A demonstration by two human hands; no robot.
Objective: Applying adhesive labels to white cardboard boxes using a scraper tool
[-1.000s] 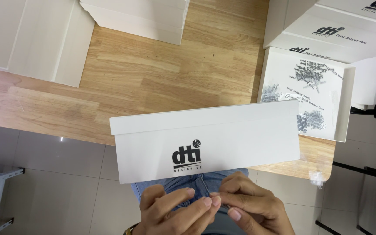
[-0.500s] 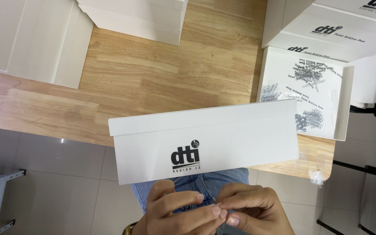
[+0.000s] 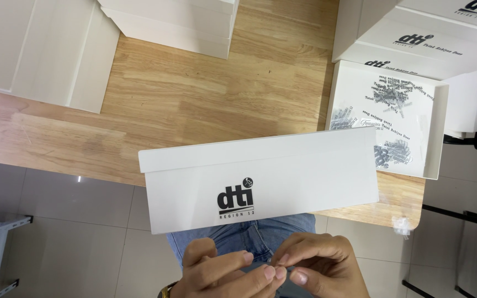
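**A:** Head view, and I'm looking down at both hands low in the frame, over the lap. My left hand [image 3: 224, 273] and right hand [image 3: 318, 267] meet fingertip to fingertip, pinched narrow on something very small [image 3: 280, 269]. I can't tell what it is; it is almost wholly hidden between thumb and forefinger.

**B:** How would you expect it to handle?

**A:** Light, I'd judge, nearly weightless, and small enough to slip out if the pinch eases. Probably thin and stiff, like the little metal pieces [image 3: 396, 96] lying in the open white tray [image 3: 436, 132] at the right of the wooden table [image 3: 194, 105], though I can't confirm it's one of them. Fingertips are the only sensible hold, one hand at each end.

**B:** And the box?

**A:** The white box [image 3: 260, 176] with the black logo sits just above my fingers, overhanging the near table edge. Neither hand touches it. It looks like folded card, light and easy to dent. More white boxes [image 3: 415, 38] are stacked at the far right.
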